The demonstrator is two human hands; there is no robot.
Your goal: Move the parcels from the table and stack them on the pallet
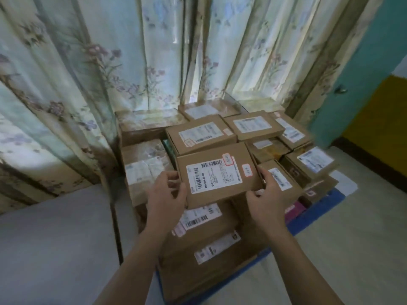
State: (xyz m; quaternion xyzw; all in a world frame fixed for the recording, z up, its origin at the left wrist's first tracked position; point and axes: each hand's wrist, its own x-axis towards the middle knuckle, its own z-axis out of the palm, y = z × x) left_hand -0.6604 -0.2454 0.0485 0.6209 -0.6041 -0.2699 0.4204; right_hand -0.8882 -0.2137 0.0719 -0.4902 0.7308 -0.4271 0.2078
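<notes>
Currently placing: left hand [166, 194] and right hand [267, 192] are gripping one parcel [218, 173] by its sides above the stack [204, 249] on the pallet [317, 214]; next, lowering it flat, squared.

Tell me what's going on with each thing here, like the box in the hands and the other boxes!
Held parcel: gripped by both hands, label up, above the stack.
Left hand: grips the parcel's left edge.
Right hand: grips the parcel's right edge.
Stacked parcels: closed, piled in layers.
Blue pallet: under the stack, mostly covered.
Curtains: drawn shut.
</notes>
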